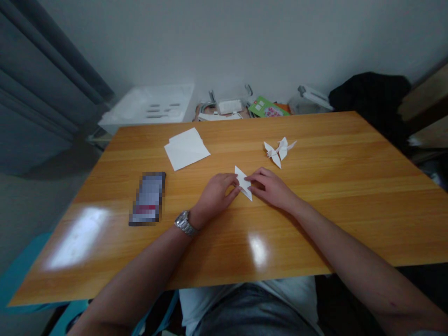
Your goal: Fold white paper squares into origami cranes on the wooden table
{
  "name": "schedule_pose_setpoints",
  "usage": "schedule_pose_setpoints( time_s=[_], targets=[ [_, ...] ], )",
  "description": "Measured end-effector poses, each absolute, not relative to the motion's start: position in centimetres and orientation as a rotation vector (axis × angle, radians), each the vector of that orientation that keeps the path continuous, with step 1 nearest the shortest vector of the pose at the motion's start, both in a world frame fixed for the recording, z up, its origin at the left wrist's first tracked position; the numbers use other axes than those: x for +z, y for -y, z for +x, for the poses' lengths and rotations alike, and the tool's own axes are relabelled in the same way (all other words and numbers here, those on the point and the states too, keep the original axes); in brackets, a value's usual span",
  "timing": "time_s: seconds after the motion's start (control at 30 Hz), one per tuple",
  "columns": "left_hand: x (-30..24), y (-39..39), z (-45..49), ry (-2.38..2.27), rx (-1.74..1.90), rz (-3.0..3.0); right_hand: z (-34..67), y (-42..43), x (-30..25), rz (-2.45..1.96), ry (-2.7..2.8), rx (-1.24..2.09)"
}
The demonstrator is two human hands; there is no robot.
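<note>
A small folded white paper piece (243,181) lies on the wooden table (315,224) near its middle. My left hand (215,193), with a metal watch on the wrist, pinches the paper's left side with curled fingers. My right hand (271,186) presses and pinches its right edge. A finished white paper crane (279,150) rests on the table a little beyond my right hand. A stack of plain white paper sheets (186,148) lies farther back to the left.
A phone (147,198) lies flat left of my left hand. Behind the table's far edge sit a white plastic tray (150,108), a green booklet (268,108), small clutter and a dark bag (371,98). A grey curtain hangs at left.
</note>
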State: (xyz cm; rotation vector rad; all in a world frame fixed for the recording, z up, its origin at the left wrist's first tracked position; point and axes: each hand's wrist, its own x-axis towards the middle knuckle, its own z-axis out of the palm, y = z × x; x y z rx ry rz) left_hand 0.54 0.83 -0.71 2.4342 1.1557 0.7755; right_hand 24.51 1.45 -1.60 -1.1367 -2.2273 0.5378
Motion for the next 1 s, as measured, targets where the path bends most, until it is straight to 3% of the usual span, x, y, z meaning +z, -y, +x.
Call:
schedule_pose_setpoints(
  time_s=[1.0],
  targets=[
    [-1.27, -1.03, 0.04, -1.301, 0.6, 2.55, 24.26, -1.25, -0.94, -1.211, 2.128, 0.601]
  ],
)
